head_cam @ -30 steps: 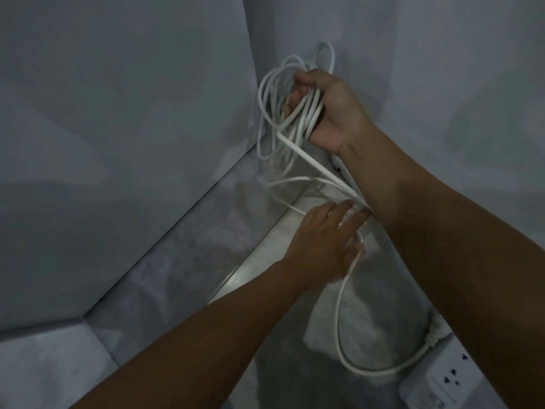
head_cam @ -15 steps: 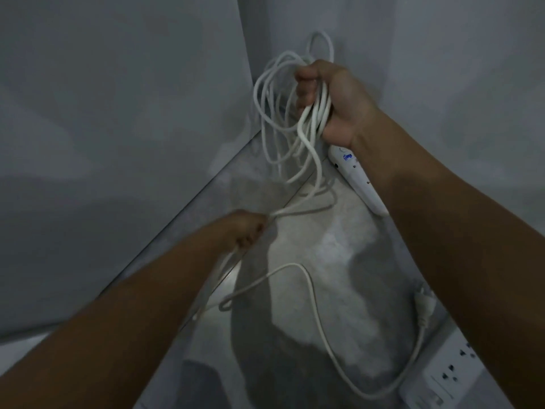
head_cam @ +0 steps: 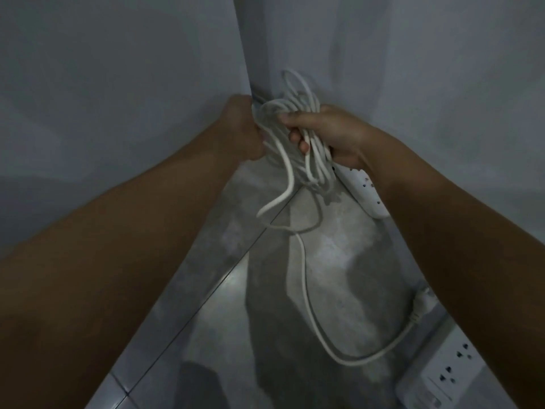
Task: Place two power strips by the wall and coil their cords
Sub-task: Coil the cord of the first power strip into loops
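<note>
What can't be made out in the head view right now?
1. Far power strip: partly hidden behind the right forearm and the cord coil.
2. Near power strip: cut off by the bottom edge.
3. Plug: blurred, partly behind the right forearm.
4. Left hand: fingers turned away behind the hand, so its grip on the cord coil is unseen.

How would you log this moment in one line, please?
phase: coiling; right hand: grips cord coil; left hand: grips same coil; cord tail: on floor; far power strip, near power strip: by wall
</note>
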